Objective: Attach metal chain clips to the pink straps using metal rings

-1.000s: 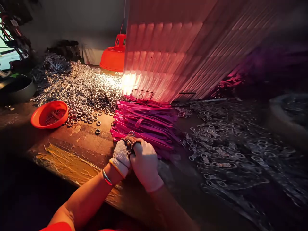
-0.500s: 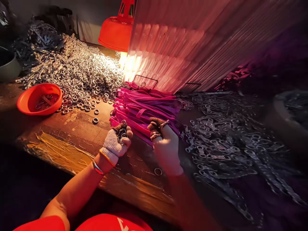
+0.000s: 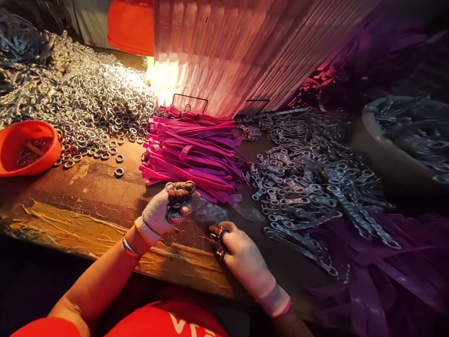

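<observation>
- We count two gloved hands: our left hand (image 3: pixel 164 213) is curled, its fingers (image 3: pixel 178 195) pinching a small cluster of metal rings (image 3: pixel 179 188); two rings show clearly above the fingertips, and we cannot count the rest in the palm.
- Our right hand (image 3: pixel 242 255) rests low on the wooden surface (image 3: pixel 98 192), its fingers (image 3: pixel 217 234) pressed together and bent down onto the wood; whether they grip anything we cannot tell.
- One stack of pink straps (image 3: pixel 192 152) lies just beyond the left fingers; the straps are too many and too overlapped to count.
- One heap of loose silver rings (image 3: pixel 87 103) spreads far to the left of the fingers, with two rings lying apart on bare wood; one of these stray rings (image 3: pixel 119 172) sits nearest.
- One orange bowl (image 3: pixel 24 147), cut off at the frame edge, holds a few rings.
- One spread of metal clasps (image 3: pixel 301 178) lies beyond the right fingers, uncountable.
- One round tub (image 3: pixel 393 154) at far right is blurred and cut off.
- One orange lamp shade (image 3: pixel 131 25) is cropped at the top, beside a ribbed panel (image 3: pixel 245 51).
- Purple straps (image 3: pixel 379 276) at lower right are dim and hard to make out.
</observation>
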Tool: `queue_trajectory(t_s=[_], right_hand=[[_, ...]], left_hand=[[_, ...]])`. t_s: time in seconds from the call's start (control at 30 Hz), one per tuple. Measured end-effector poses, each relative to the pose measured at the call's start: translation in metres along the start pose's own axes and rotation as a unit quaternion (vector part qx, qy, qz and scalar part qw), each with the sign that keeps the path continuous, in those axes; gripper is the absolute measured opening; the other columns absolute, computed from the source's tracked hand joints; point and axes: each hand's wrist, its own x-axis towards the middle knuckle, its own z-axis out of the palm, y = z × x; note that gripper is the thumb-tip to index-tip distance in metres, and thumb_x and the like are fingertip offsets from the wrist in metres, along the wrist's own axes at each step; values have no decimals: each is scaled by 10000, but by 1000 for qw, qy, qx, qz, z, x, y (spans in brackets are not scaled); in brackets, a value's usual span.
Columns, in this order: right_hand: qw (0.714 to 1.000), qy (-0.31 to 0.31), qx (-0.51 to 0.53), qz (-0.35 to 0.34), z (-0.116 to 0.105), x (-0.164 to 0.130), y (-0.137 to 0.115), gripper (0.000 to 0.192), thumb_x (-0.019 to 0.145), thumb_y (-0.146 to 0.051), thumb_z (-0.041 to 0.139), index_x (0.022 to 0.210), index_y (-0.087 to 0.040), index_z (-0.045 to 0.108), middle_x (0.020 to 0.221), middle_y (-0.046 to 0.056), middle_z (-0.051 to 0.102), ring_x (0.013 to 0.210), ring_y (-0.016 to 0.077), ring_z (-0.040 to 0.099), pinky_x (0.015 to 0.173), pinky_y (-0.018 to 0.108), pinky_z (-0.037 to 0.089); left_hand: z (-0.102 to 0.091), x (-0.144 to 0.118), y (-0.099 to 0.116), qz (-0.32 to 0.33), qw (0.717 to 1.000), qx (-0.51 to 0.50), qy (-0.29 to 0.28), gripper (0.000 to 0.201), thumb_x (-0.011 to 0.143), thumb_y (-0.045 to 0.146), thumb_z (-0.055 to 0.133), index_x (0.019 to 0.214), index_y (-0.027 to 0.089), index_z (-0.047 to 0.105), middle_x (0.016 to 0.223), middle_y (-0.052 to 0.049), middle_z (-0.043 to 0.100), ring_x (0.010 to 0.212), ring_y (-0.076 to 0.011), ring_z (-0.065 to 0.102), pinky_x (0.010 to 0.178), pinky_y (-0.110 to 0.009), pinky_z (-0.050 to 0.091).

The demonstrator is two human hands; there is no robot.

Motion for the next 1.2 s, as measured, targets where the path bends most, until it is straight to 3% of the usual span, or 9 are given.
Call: queue_trajectory(t_s=[0.2,0.33,0.47,0.57,0.77,0.9,1.03,1.13,1.2], right_hand=[[982,3,-179,-63,1,9,-9,246,807,7,490,808,-149,680,944,131,668,714,206,567,670,330,448],[980,-34,-189,-60,-2,10,-13,279,736,41,523,861,-150,685,972,127,661,750,220,577,679,333,446],[983,-56,-162,-70,-4,11,-8,337,733,43,540,968,-154,682,1001,106,657,785,208,594,702,313,446],[979,-46,-176,-93,-2,14,-4,281,783,33,536,924,-162,679,914,78,663,728,188,588,670,305,421],[964,12,-224,-142,4,13,-11,172,857,-42,543,774,-178,607,778,74,612,664,192,521,596,335,332],[980,40,-185,-61,9,16,-20,118,901,-182,561,790,-165,599,701,79,586,657,205,518,548,321,325],[991,19,-130,-34,5,24,-13,186,928,-167,488,822,-148,639,756,116,643,677,213,571,580,326,409],[998,29,51,-8,-4,27,-4,275,879,-70,444,1023,-153,664,940,121,698,839,217,640,754,343,510],[972,46,223,56,-10,29,-4,304,880,-125,475,1128,-183,640,1011,89,705,951,216,649,849,355,525]], left_hand=[[-3,0,7,-71,996,-53,-29,160,852,232,575,967,147,647,815,-78,662,484,-111,560,300,-121,268],[-12,8,3,-81,992,-93,17,309,952,346,475,818,110,624,680,-60,607,427,-91,486,286,-127,254],[-13,9,7,-67,993,-81,45,338,974,306,391,823,111,622,636,-58,580,409,-100,473,279,-137,261],[-10,-1,32,-31,994,-96,28,343,993,282,338,912,114,627,672,-61,589,427,-88,479,289,-116,253],[-16,-23,123,139,978,-145,62,288,1015,288,380,868,131,571,683,-37,603,495,-62,518,324,-98,264],[-27,-22,153,208,959,-174,81,263,1012,245,358,884,163,573,622,-5,568,464,-55,468,349,-109,308],[-27,-20,149,199,962,-158,95,322,1024,322,312,869,175,552,639,-18,581,623,-99,560,423,-106,393],[-21,-20,138,165,972,-133,96,375,1047,307,246,846,169,532,674,-9,595,600,-68,533,411,-86,348],[-14,-19,129,150,976,-125,97,380,1053,301,244,827,165,517,676,0,592,535,-42,486,382,-83,301]])
